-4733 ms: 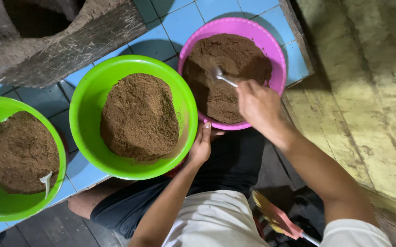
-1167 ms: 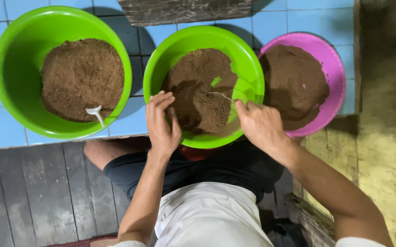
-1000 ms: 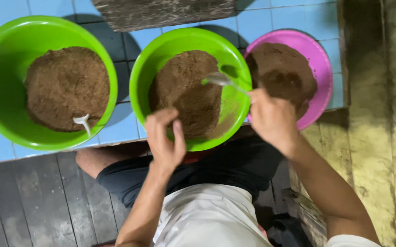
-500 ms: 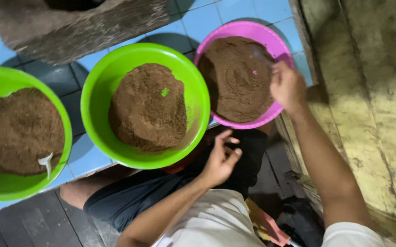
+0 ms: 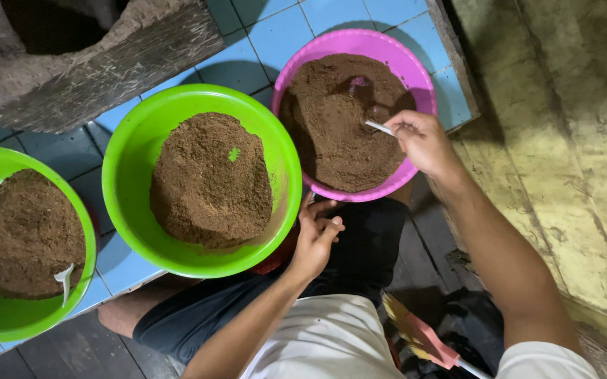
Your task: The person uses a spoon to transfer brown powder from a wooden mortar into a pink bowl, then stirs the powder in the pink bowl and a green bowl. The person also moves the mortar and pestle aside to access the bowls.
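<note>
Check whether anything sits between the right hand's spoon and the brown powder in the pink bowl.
Nothing visible does. The right hand holds the white spoon by its handle, and the spoon already reaches the brown powder inside the pink bowl. The left hand is apart, by the middle green bowl.

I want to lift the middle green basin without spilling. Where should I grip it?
Grip the middle green basin by its bare rim on two opposite sides, near and far: the brown powder is heaped in the centre, and the left hand already rests by the near rim.
</note>
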